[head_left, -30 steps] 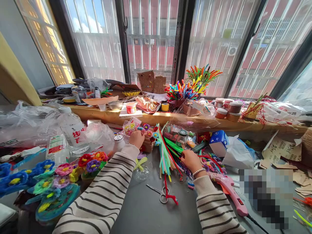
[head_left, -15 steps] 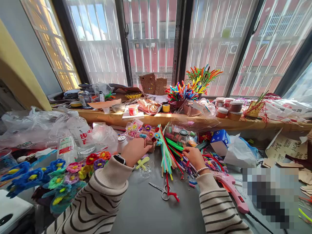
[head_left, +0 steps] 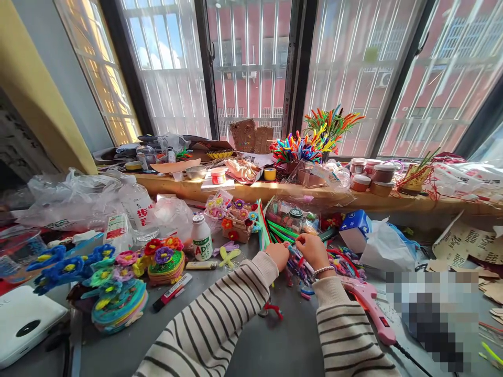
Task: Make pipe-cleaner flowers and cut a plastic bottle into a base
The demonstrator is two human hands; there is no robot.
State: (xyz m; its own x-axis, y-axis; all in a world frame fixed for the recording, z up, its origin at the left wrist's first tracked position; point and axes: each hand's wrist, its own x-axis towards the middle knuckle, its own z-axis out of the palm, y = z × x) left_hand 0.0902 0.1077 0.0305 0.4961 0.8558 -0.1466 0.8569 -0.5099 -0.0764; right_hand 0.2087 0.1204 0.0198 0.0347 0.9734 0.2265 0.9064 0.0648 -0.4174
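Both my hands meet over a pile of coloured pipe cleaners [head_left: 275, 233] on the grey table. My left hand [head_left: 278, 255] is closed, knuckles up, right beside my right hand [head_left: 312, 250], whose fingers pinch among the thin stems. What exactly each hand grips is hidden by the fingers. My left striped sleeve covers the scissors; only their red-tangled end [head_left: 274, 309] shows below it. A small basket of pipe-cleaner flowers [head_left: 236, 222] stands just behind my left hand.
A pink glue gun [head_left: 369, 306] lies right of my right wrist. Finished flower coasters [head_left: 118, 293] and a white bottle [head_left: 201, 238] sit at left, a blue tissue pack [head_left: 352, 226] at right. The wooden sill [head_left: 275, 188] holds jars, bowls and pipe-cleaner bunches.
My left hand left the flower basket and swung right to join my right hand at the pipe cleaners. The view shifted left, and my sleeve now covers the scissors.
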